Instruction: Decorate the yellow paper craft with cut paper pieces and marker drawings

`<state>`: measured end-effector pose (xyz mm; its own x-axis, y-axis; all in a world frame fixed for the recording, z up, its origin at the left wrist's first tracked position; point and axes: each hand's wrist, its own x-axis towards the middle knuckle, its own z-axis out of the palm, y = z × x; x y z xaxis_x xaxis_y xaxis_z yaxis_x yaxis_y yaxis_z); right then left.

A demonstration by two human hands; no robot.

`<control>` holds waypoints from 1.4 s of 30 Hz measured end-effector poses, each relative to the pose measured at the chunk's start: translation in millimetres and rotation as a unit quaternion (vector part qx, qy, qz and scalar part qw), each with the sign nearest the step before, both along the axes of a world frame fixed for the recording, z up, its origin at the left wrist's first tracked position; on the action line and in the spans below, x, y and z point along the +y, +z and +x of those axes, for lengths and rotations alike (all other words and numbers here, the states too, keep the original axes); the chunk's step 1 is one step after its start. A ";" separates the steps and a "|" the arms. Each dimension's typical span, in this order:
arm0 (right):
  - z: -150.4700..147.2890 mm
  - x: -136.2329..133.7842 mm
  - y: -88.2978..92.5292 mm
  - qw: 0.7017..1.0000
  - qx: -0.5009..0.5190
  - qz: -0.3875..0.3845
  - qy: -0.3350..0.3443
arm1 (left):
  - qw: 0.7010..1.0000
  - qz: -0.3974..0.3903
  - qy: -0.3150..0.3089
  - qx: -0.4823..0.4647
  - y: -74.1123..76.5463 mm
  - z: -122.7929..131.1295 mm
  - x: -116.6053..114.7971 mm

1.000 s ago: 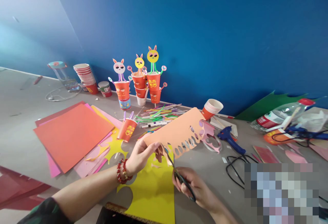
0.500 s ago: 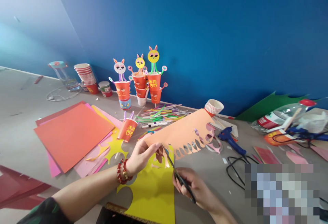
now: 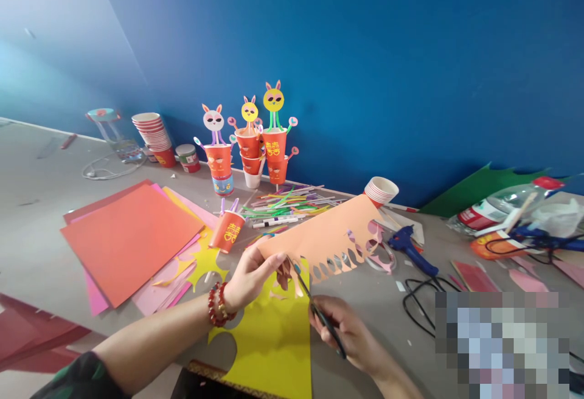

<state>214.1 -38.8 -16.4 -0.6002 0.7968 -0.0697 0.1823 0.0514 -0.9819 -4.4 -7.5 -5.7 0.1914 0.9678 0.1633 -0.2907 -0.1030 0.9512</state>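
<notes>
My left hand [image 3: 252, 276], with a red bead bracelet on the wrist, pinches the near end of a long peach paper strip [image 3: 325, 235] held above the table. The strip's lower edge is cut into a row of leaf-shaped holes and scallops. My right hand [image 3: 351, 335] grips black scissors [image 3: 314, 308], and their blades meet the strip's lower edge just right of my left fingers. A yellow sheet [image 3: 274, 338] with a round piece cut out lies under both hands.
Orange, pink and yellow sheets [image 3: 130, 241] lie stacked at left. Paper-cup bunny figures [image 3: 249, 143] stand by the blue wall, with cup stacks [image 3: 152, 134], a tipped cup [image 3: 227, 230] and straws [image 3: 283, 204]. A blue glue gun [image 3: 410, 250], black cables and a plastic bottle [image 3: 497, 204] lie at right.
The far end of the strip has dipped slightly lower. The scissors have edged a little along the strip's lower edge. Both hands stay in nearly the same place.
</notes>
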 end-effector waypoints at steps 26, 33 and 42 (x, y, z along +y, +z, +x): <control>-6.2 -8.7 7.4 0.994 0.066 -0.078 0.027 | 0.998 -0.022 -0.013 -0.053 0.1 6.7 -9.2; -5.4 -8.4 6.8 0.994 0.075 -0.072 0.029 | 0.997 -0.022 -0.018 -0.070 -3.8 7.5 -9.5; -6.7 -8.1 6.7 0.994 0.088 -0.053 0.024 | 0.998 -0.024 -0.018 -0.051 2.7 7.1 -10.3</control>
